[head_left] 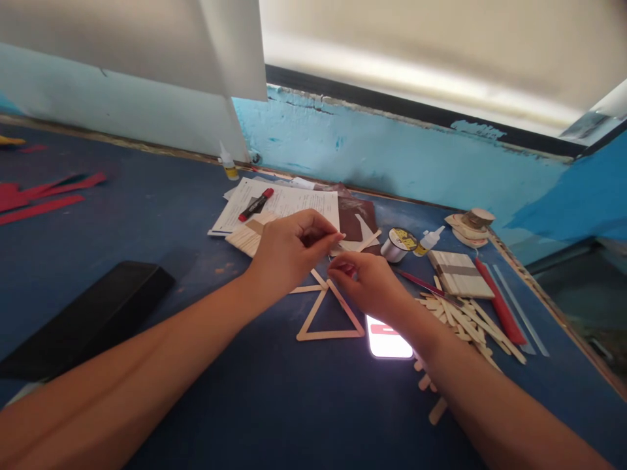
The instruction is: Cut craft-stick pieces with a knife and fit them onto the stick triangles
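Over the middle of the table, my left hand (291,251) is closed with thumb and forefinger together. Just right of it and a little lower, my right hand (365,277) is closed in a pinch too. Something small and pale may be between the fingertips, but I cannot make it out. Below the hands lies a triangle of craft sticks (330,335), with more sticks (304,288) meeting its top corner; the hands partly hide that end. A lit phone (390,349) lies beneath my right forearm.
Loose craft sticks (463,323), a stick bundle (460,274), a thread spool (398,245) and a glue bottle (428,240) lie right. Papers (304,199) with a marker (255,205) sit behind. A black box-like object (88,320) and red strips (44,202) lie left.
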